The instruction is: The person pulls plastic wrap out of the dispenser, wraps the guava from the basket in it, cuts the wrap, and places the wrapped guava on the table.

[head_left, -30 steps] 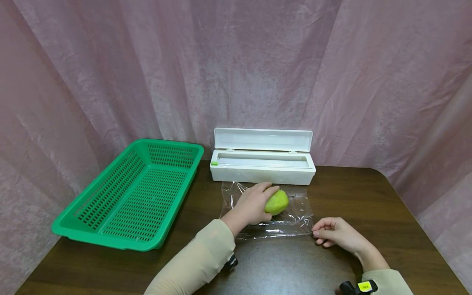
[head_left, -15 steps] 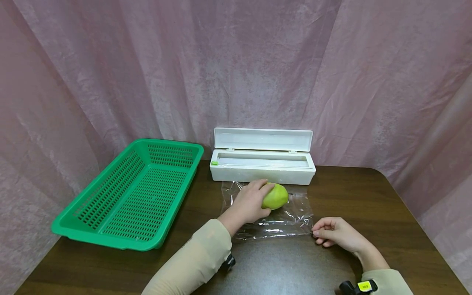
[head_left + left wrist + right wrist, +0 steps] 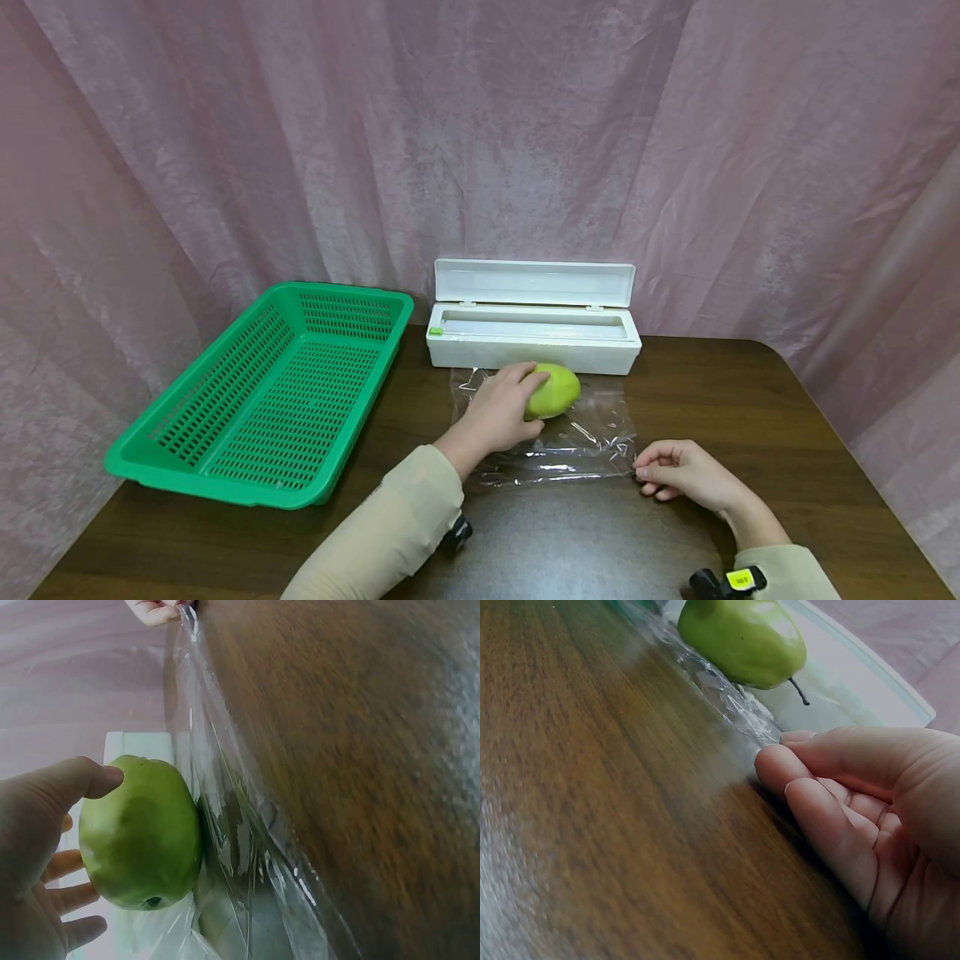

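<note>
My left hand [image 3: 495, 417] holds a green pear [image 3: 553, 392] over a sheet of clear cling film [image 3: 577, 462]. In the left wrist view the thumb lies across the pear [image 3: 142, 832] and the other fingers go behind it. The pear's dark stem shows in the right wrist view, pointing towards the right hand. My right hand [image 3: 686, 475] pinches the film's near right corner between thumb and index finger, low over the table. Behind the pear stands a white cling film box [image 3: 536, 354] with its lid raised; the film runs out from its front.
A green plastic basket [image 3: 217, 492] with slotted sides sits on the left of the brown wooden table [image 3: 720, 392]. Pink curtains [image 3: 480, 150] hang behind the table and along both sides. A small green slider [image 3: 436, 332] sits on the box's left end.
My left hand has moved the pear back and slightly left, towards the white box, and the pear has turned. The right hand has stayed at the film's corner.
</note>
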Demonstrator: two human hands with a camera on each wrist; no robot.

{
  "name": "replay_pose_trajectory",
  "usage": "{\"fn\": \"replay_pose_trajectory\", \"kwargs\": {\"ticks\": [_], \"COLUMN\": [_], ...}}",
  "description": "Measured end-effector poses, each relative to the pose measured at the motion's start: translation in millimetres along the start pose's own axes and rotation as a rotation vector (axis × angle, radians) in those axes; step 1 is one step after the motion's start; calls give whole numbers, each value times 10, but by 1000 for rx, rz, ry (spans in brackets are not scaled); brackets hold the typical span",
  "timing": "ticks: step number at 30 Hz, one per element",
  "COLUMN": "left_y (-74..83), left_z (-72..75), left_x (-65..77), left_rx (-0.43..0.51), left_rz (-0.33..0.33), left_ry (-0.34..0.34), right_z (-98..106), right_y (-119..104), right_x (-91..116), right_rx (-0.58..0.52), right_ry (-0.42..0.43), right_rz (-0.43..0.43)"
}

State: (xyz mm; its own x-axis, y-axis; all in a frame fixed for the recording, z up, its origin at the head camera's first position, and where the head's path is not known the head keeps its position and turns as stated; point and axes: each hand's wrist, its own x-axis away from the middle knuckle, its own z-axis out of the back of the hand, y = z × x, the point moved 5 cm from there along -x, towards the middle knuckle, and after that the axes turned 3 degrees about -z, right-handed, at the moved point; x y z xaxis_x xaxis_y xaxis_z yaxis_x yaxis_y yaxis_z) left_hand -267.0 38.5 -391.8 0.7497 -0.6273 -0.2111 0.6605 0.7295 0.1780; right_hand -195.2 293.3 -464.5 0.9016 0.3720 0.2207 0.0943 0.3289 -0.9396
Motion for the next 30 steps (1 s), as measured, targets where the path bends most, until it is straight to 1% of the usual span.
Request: {"fn": "replay_pose_trajectory", "kwargs": {"ticks": [5, 17, 23, 26, 30], "left_y": [-40, -137, -191, -211, -236], "left_z": [13, -32, -34, -22, -12], "left_x": [34, 173, 252, 284, 331], "left_rx": [22, 98, 141, 145, 151], "left_rz": [5, 33, 21, 13, 20], "left_ry": [-2, -24, -19, -14, -17], "right_z": [1, -5, -5, -1, 0], "right_y": [-9, 6, 5, 6, 6], "right_x": [-9, -2, -1, 0, -2], "right_rx": [4, 2, 3, 6, 9], "right_ry": [-1, -7, -6, -2, 2], "right_rz": [-4, -9, -10, -12, -21]}}
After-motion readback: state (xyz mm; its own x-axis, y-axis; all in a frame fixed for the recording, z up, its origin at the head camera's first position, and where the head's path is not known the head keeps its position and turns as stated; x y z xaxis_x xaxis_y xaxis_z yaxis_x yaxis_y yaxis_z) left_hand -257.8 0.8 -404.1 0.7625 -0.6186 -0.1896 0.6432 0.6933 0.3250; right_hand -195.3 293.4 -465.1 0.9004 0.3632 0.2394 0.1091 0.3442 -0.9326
